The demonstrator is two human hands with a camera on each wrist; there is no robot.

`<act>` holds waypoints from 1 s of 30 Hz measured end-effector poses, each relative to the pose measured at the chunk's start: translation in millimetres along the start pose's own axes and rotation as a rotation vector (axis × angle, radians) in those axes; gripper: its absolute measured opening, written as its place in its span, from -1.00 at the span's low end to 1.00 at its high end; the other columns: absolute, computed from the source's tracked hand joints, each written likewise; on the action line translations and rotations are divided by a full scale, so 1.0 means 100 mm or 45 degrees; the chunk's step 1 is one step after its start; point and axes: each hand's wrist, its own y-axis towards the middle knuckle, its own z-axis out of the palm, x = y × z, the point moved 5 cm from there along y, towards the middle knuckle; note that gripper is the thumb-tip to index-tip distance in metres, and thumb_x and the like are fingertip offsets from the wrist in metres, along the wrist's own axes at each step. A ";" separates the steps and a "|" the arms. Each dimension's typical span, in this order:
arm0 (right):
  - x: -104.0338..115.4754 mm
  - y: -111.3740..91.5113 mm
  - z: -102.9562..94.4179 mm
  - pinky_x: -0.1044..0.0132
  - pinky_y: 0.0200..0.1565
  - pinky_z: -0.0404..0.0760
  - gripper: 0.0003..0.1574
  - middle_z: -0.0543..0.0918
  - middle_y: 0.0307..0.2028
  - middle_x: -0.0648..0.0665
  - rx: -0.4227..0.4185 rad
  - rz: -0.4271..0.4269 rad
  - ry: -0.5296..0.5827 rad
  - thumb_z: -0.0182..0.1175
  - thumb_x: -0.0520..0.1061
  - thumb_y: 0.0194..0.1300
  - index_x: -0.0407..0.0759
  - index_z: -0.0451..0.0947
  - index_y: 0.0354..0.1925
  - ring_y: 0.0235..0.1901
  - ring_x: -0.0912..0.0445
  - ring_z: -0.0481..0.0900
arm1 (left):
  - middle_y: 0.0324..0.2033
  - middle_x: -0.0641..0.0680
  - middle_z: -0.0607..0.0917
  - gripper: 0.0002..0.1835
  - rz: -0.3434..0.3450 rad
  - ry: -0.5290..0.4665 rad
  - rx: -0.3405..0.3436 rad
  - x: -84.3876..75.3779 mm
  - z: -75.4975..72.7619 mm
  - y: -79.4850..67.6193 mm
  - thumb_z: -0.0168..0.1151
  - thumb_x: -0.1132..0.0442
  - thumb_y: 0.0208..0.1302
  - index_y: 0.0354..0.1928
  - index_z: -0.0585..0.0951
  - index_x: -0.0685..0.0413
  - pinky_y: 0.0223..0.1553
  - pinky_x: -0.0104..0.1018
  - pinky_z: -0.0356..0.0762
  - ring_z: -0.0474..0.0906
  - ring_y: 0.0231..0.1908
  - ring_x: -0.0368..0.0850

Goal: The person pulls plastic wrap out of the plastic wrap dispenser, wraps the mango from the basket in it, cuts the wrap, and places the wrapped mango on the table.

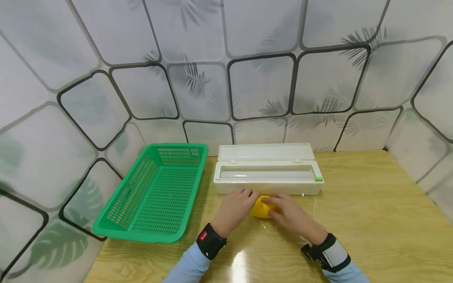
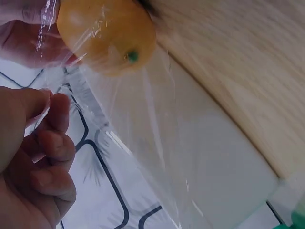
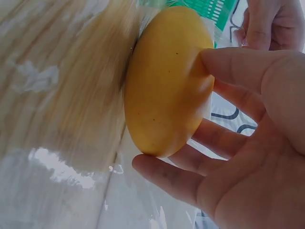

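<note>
A yellow mango [image 1: 260,209] lies on the table in front of a white cling film box. My right hand [image 1: 291,215] holds it, thumb on one side and fingers curled round the other, as the right wrist view shows of the mango [image 3: 167,86]. In the left wrist view, my left hand [image 2: 35,157] pinches the edge of a clear sheet of cling film [image 2: 152,109] between thumb and forefinger. The sheet stretches over the mango's green-tipped end and spreads across the front of the box.
The cling film box [image 1: 269,188] stands against the wall side with its lid raised, a roll inside and a green slider [image 1: 318,179] at its right end. To the left is a green plastic basket [image 1: 161,200]. Film also covers the wooden table [image 1: 371,220] near the hands.
</note>
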 end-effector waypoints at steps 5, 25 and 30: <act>-0.05 0.02 -0.02 -0.09 0.08 0.55 -0.49 0.61 0.07 -0.28 0.049 0.185 0.074 0.33 -0.24 0.27 -0.32 0.51 0.17 0.02 -0.12 0.57 | -0.34 -0.06 0.61 -0.78 -0.001 -0.054 0.000 -0.08 0.06 0.05 0.31 0.28 0.30 -0.06 0.54 -0.04 -0.50 -0.47 0.52 0.54 -0.38 -0.20; -0.09 0.02 -0.06 -0.08 0.04 0.60 -0.26 0.57 0.12 -0.45 0.078 0.292 0.126 0.39 -0.26 0.21 -0.55 0.34 0.25 0.01 -0.19 0.60 | -0.29 -0.09 0.58 -0.87 0.050 -0.035 -0.020 -0.29 0.17 0.13 0.32 0.09 0.30 -0.17 0.62 -0.11 -0.45 -0.53 0.53 0.52 -0.34 -0.26; -0.09 0.03 -0.06 -0.09 0.07 0.59 -0.26 0.58 0.12 -0.41 0.093 0.303 0.143 0.40 -0.26 0.19 -0.50 0.35 0.25 0.01 -0.16 0.60 | -0.25 -0.05 0.61 -0.81 -0.106 -0.244 0.043 -0.26 0.19 0.14 0.32 0.13 0.31 -0.09 0.60 -0.03 -0.35 -0.52 0.56 0.56 -0.28 -0.23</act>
